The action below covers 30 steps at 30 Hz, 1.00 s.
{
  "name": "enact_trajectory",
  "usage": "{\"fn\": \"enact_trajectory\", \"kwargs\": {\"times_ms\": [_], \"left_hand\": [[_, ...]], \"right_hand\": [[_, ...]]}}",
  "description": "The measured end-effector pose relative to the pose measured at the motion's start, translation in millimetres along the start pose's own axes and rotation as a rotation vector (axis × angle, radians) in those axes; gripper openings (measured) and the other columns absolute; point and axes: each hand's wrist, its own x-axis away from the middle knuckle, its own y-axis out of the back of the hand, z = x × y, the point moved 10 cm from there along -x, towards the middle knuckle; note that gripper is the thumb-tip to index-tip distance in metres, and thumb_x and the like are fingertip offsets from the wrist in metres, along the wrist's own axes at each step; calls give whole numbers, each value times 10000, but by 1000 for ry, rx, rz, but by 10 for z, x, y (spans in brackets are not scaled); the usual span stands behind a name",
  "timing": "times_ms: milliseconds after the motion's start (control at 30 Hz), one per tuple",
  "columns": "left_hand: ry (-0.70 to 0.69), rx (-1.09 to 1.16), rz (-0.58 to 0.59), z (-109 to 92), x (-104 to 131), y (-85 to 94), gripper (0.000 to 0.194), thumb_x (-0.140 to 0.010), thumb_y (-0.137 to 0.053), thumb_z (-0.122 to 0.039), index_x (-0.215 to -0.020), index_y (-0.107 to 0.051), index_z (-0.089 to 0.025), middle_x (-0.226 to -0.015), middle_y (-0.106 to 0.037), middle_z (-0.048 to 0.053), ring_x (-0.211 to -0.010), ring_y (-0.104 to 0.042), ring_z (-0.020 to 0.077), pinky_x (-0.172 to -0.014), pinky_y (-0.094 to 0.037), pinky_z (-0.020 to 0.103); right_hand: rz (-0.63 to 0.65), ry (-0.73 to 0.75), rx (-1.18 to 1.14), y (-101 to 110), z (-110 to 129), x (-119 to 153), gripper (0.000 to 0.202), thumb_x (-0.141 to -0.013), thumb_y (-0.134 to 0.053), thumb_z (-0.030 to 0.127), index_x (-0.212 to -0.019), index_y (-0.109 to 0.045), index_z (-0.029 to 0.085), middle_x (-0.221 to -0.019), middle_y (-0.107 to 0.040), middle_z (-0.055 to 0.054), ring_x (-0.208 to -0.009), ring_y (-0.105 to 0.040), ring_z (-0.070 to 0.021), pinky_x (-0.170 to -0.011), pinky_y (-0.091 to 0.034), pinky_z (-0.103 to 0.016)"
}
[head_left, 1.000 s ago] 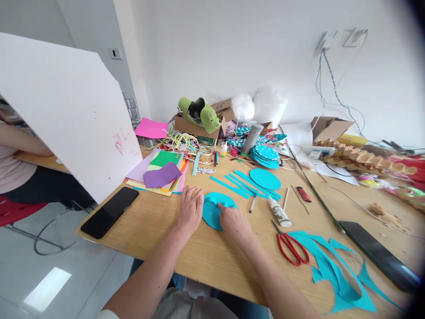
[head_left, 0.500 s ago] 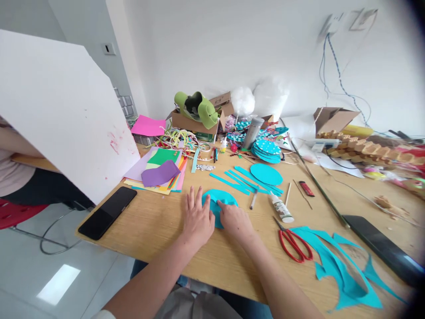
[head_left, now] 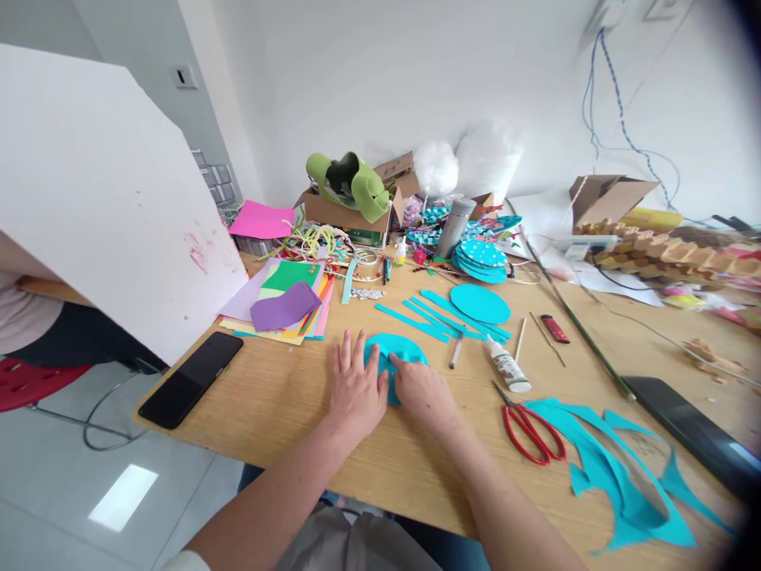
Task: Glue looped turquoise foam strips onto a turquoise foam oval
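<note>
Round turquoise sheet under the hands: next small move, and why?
Perhaps press down with the right hand while the left hand steadies the left edge: the round turquoise sheet looks raised beside the right index fingertip, and both hands reach over it.

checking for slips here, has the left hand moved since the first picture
Yes: judged against the black phone at left, the left hand has shifted right, now covering more of the blue disc.
</note>
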Motion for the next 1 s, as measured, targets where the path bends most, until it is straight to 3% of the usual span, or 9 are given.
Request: {"fn": "enact_trajectory", "kwargs": {"times_ms": [400,1000], "left_hand": [[-3,-20,38,9,2,-70,535,-962,-309,-487,-1310,-536,-150,-1514,-316,148,-1427,-155,369,-1127,-201,594],[-35,-119,43,1,13,-121,562,-970,-254,-500,-1302,-553,-160,-1539,-279,117,-1436,-136,350,-1126,-199,596]], "right_hand": [[39,-2,-3,11,-5,23,406,-923,-377,211,-1295,-539,239,-976,-713,-142,-880,-696,-268,-701,-509,-337],[5,19,-23,38,3,26,458,-894,-387,187,-1327,-531,233,-958,-722,-131,-880,-698,-280,-688,-510,-341]]}}
